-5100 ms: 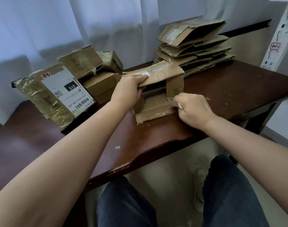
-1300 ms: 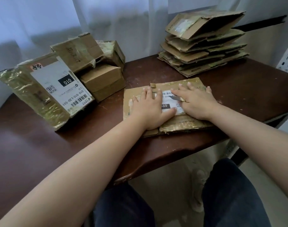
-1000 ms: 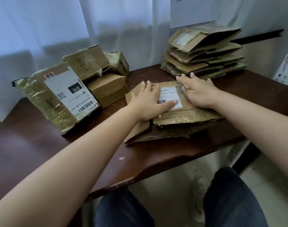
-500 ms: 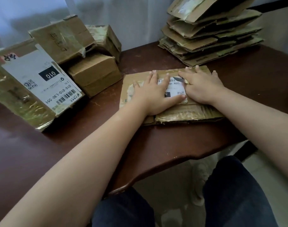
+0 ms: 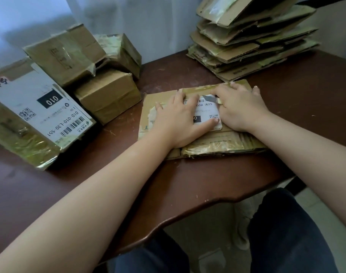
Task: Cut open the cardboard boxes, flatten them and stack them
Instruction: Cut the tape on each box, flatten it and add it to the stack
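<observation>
1. At the table's [image 5: 237, 174] left edge leans a large taped box [image 5: 36, 115] with a white label reading 010. Just beside it, toward the back-left corner, three smaller uncut boxes [image 5: 107, 95] are piled together. By my judgement these are still waiting to be cut.
2. Near the front edge, about the middle, lies the flattened box [image 5: 217, 142]. The step in hand looks like pressing it flat.
3. The left hand [image 5: 176, 121] lies palm down on its left half, fingers straight, thumb across the white shipping label [image 5: 206, 110]; it grips nothing.
4. The right hand [image 5: 239, 107] presses on the right half. A thin grey blade [image 5: 208, 98] pokes out from between its fingers; how the hand holds it I cannot tell.
5. In the back-right corner sits the stack of flattened boxes [image 5: 253, 40], well apart from the hands.
6. The next move probably calls for lifting the flat piece and laying it on that stack without it springing open.
7. The blade's handle is hidden, the stack's top is cut off, and the label is partly covered.
</observation>
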Demonstrator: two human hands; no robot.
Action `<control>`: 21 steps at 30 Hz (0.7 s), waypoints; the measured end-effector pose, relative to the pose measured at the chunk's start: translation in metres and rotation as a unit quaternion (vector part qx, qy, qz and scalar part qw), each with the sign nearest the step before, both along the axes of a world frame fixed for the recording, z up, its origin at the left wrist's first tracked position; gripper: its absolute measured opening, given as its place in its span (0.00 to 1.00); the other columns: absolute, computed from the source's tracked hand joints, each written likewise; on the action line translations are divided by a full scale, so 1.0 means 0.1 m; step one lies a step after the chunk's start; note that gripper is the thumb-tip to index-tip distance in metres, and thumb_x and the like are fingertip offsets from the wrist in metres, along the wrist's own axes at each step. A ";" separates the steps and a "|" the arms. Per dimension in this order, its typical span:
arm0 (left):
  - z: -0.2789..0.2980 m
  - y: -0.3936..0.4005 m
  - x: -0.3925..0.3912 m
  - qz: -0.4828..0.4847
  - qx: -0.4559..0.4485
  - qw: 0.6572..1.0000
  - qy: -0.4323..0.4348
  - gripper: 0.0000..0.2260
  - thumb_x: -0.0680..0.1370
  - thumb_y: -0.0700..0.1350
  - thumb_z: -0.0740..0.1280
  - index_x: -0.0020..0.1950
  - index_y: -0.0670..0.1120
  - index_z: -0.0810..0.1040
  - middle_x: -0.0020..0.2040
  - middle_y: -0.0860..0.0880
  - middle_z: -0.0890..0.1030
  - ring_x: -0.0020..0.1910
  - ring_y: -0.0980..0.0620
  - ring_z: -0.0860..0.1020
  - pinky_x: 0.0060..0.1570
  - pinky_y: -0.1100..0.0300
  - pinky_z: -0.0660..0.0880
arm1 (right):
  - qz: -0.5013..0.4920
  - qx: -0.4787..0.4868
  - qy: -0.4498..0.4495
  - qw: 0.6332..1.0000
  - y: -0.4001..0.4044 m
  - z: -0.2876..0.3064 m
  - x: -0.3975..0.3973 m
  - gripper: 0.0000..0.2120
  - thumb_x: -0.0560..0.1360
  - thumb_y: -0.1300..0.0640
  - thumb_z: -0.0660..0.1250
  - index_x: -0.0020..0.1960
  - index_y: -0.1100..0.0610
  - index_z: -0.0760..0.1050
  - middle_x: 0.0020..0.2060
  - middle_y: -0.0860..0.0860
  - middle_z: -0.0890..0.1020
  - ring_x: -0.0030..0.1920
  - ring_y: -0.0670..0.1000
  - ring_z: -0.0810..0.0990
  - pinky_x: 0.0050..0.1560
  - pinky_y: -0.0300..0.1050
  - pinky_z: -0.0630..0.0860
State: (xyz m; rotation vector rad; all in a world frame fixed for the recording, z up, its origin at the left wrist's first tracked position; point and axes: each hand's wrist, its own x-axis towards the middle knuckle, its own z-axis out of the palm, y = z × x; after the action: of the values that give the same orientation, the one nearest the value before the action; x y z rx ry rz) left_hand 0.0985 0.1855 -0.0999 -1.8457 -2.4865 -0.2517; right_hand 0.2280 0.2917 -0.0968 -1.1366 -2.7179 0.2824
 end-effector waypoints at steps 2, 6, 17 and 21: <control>0.00 -0.02 0.01 0.002 -0.005 1.000 -0.001 0.37 0.73 0.72 0.53 0.77 0.54 0.57 0.77 0.44 0.59 0.76 0.45 0.56 0.69 0.32 0.53 | -0.001 0.001 0.039 0.999 -0.04 0.02 0.03 0.19 0.80 0.55 0.53 0.69 0.51 0.67 0.72 0.51 0.68 0.75 0.55 0.57 0.72 0.65 0.47; 0.10 -0.10 0.06 -0.004 0.014 0.999 0.043 0.35 0.76 0.69 0.49 0.79 0.54 0.52 0.79 0.44 0.52 0.78 0.46 0.47 0.72 0.36 0.48 | -0.013 0.055 0.161 0.985 -0.17 0.12 0.17 0.21 0.76 0.53 0.52 0.63 0.58 0.73 0.58 0.57 0.79 0.66 0.59 0.70 0.69 0.56 0.60; 0.62 -0.47 -0.22 0.145 0.043 0.980 -0.126 0.41 0.74 0.69 0.60 0.77 0.45 0.55 0.76 0.41 0.61 0.74 0.42 0.61 0.68 0.45 0.65 | -0.140 0.100 0.062 0.983 -0.29 0.66 0.38 0.20 0.79 0.49 0.58 0.67 0.58 0.68 0.64 0.58 0.71 0.64 0.60 0.68 0.53 0.52 0.70; 0.52 -0.59 -0.24 0.190 -0.025 0.950 -0.248 0.52 0.68 0.74 0.63 0.79 0.42 0.50 0.76 0.41 0.62 0.72 0.42 0.65 0.67 0.50 0.68 | -0.197 0.031 -0.039 0.979 -0.30 0.53 0.44 0.37 0.74 0.30 0.55 0.66 0.60 0.68 0.62 0.60 0.73 0.61 0.61 0.73 0.48 0.51 0.70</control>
State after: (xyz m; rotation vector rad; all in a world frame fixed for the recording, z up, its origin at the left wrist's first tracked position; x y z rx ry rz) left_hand 0.0742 0.1261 -0.0475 -1.4001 -3.1336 -0.7166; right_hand 0.2717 0.2619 -0.0435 -1.6570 -2.4671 0.0957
